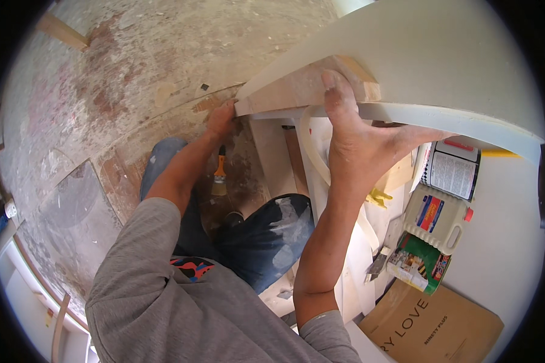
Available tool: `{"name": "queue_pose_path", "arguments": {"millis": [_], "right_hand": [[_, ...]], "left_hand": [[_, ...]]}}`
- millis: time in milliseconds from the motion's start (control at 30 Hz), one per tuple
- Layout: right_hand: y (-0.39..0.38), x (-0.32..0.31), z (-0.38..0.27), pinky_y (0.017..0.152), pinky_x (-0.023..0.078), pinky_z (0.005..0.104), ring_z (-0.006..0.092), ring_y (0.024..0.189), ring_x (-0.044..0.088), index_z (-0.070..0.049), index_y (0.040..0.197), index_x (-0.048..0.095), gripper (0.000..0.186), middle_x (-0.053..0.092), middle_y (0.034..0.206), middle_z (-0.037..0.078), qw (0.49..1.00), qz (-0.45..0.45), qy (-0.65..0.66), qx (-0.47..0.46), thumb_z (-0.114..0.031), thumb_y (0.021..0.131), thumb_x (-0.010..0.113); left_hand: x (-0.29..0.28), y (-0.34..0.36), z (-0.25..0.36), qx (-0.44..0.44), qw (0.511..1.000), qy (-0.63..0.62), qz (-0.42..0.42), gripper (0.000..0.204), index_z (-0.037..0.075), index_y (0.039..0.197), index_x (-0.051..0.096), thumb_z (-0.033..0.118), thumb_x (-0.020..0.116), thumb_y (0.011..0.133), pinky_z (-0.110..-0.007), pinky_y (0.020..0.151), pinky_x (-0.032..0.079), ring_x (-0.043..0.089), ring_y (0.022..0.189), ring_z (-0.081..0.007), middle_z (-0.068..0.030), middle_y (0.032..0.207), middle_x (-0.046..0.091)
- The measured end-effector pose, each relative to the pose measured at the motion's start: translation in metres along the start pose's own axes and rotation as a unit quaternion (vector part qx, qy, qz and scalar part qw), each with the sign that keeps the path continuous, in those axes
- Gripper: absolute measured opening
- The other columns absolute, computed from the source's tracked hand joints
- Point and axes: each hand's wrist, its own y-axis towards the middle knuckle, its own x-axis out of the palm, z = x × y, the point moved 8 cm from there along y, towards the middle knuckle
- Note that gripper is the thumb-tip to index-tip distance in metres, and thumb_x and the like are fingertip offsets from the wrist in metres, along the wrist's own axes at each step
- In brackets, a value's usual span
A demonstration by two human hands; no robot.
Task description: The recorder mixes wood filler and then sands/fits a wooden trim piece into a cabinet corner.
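A pale wooden board (284,91) lies along the edge of a large off-white panel (460,54). My left hand (222,118) is closed around the board's narrow far end, its fingertips partly hidden. Toward the board's thick near end, my right hand (360,142) presses its thumb on the wood. The fingers of that hand stretch out to the right along the panel's light edge (466,120), well apart from the thumb. Below my left forearm, a paintbrush (220,172) with an orange handle lies low down near my legs.
On the right stand a rectangular can (454,169), a beige jug (433,218) with a red cap, a green box (419,263) and a cardboard box (433,323). Another brush (378,264) lies beside them. The floor (163,60) is stained, and a wooden piece (63,31) sits far left.
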Motion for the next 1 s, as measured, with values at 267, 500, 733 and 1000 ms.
{"name": "queue_pose_path", "arguments": {"millis": [267,500,733,1000], "right_hand": [[0.003,-0.001,0.003,0.122,0.026,0.0464,0.0389,0.142,0.034,0.012,0.156,0.004,0.142,0.025,0.153,0.031,0.998,-0.019,0.037,0.044,-0.031,0.058,0.096],[0.003,-0.003,0.002,0.120,0.028,0.0449,0.0378,0.140,0.036,0.011,0.156,0.004,0.140,0.026,0.153,0.031,1.000,-0.018,0.009,0.018,-0.027,0.058,0.095],[0.001,0.000,0.005,0.120,0.029,0.0436,0.0361,0.138,0.039,0.011,0.155,0.007,0.137,0.030,0.150,0.028,1.000,0.001,0.017,0.018,-0.026,0.058,0.096],[-0.002,-0.007,0.008,0.126,0.016,0.0445,0.0405,0.148,0.028,0.015,0.156,-0.007,0.145,0.019,0.160,0.033,1.000,0.013,-0.009,-0.014,-0.024,0.058,0.093]], "left_hand": [[0.002,0.003,0.009,0.031,0.999,-0.007,0.007,0.051,0.007,0.129,0.053,0.011,0.072,0.083,-0.051,0.085,0.055,0.067,0.103,-0.0430,-0.0229,0.112,0.068],[0.004,0.003,0.013,0.002,1.000,-0.021,0.005,0.049,0.007,0.129,0.052,0.007,0.069,0.083,-0.053,0.085,0.055,0.067,0.102,-0.0447,-0.0240,0.111,0.068],[-0.001,0.002,0.009,0.018,0.999,-0.027,0.022,0.052,0.005,0.131,0.051,0.005,0.067,0.082,-0.052,0.085,0.056,0.067,0.102,-0.0449,-0.0241,0.110,0.069],[-0.015,-0.012,0.028,-0.037,0.998,-0.054,0.002,0.061,0.001,0.140,0.050,0.013,0.071,0.084,-0.051,0.094,0.052,0.062,0.113,-0.0468,-0.0244,0.124,0.065]]}}
